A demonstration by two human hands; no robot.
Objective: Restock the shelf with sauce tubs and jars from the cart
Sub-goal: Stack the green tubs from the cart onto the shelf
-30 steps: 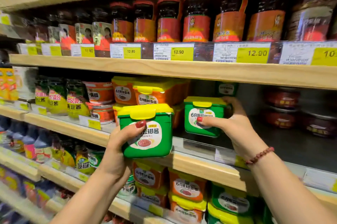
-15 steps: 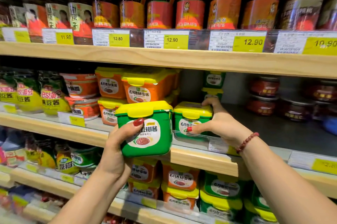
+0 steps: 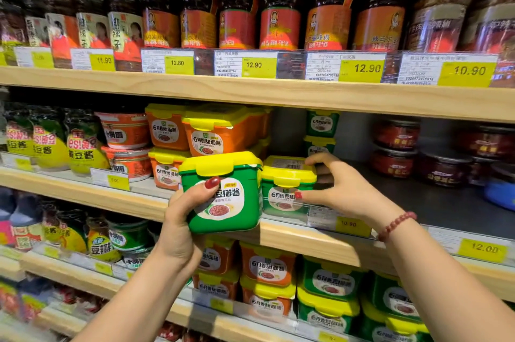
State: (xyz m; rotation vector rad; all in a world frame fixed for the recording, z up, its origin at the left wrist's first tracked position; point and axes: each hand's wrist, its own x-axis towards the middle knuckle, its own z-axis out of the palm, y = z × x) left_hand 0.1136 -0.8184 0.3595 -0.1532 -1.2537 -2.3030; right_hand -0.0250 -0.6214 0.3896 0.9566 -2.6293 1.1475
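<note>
Two hands are busy here. The left hand (image 3: 184,219) wraps around a square green plastic tub with a yellow lid (image 3: 225,197) and holds it in the air, just in front of the wooden shelf (image 3: 278,233). The right hand (image 3: 345,194) pinches a second green tub (image 3: 287,188) that sits on the shelf. The held tub could slip from that one hand, or bump the other tub. With two more green tubs (image 3: 322,122) stacked at the back, that makes four. At least three orange tubs (image 3: 206,138) show.

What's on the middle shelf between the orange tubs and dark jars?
Head view: a green tub gripped by the right hand, two stacked tubs behind, then bare shelf.
</note>
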